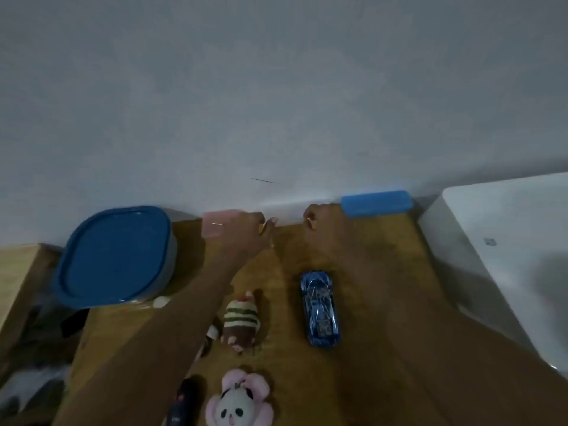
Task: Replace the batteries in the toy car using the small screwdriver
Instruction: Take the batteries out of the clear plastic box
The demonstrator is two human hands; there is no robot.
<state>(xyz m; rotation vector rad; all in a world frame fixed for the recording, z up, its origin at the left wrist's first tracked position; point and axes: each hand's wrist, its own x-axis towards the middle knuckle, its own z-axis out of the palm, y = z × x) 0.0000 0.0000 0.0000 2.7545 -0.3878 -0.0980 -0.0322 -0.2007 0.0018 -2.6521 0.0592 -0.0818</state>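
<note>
The blue toy car (321, 309) rests on its wheels on the wooden table (285, 272), its nose pointing toward the wall. Both my arms reach past it to the table's far edge. My left hand (246, 230) lies next to a pink box (213, 224), thumb out, with a small yellowish bit at the fingers that is too blurred to name. My right hand (319, 221) is curled closed by the wall, just left of a blue box (376, 202). I cannot pick out a screwdriver or batteries for certain.
A blue-lidded container (113, 256) sits at the left. A striped plush (241, 321) and a pink panda plush (238, 404) lie near the front, beside a dark object (184, 401). A white appliance (504, 256) borders the right side.
</note>
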